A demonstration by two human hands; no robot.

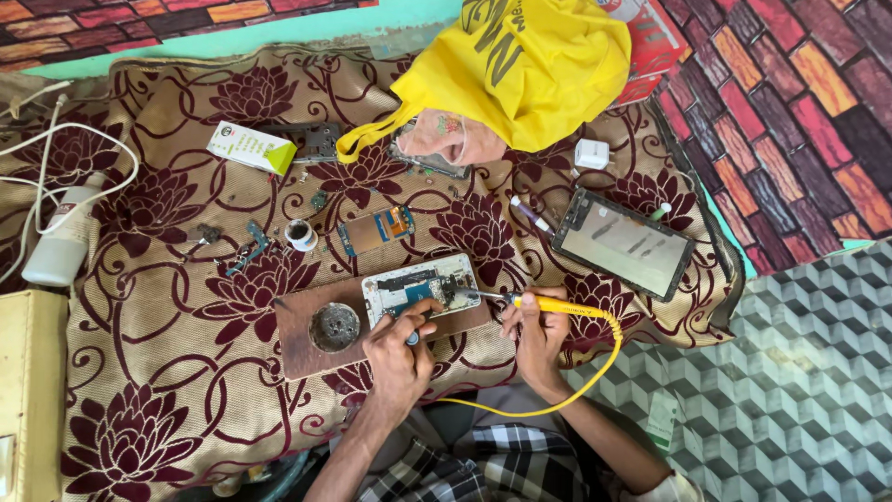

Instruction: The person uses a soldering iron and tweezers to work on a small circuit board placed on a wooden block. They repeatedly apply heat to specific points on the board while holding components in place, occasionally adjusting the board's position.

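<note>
Bottle (pixel 58 244) of white plastic lies at the far left on the patterned mat (pixel 167 372), a white box (pixel 251 148) further off. A wooden board (pixel 302 349) carries an opened phone (pixel 420 285). The left hand (pixel 400 358) rests curled at the phone's near edge, pinching something small. The right hand (pixel 537 336) grips a yellow soldering iron (pixel 548 304), tip touching the phone. A tablet (pixel 623 244) lies right.

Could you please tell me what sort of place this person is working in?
Probably an informal phone-repair spot on a floor mat: an opened phone with bare circuit board on a brown wooden board, a yellow-handled soldering iron in the right hand, and a detached dark phone screen nearby.
</note>
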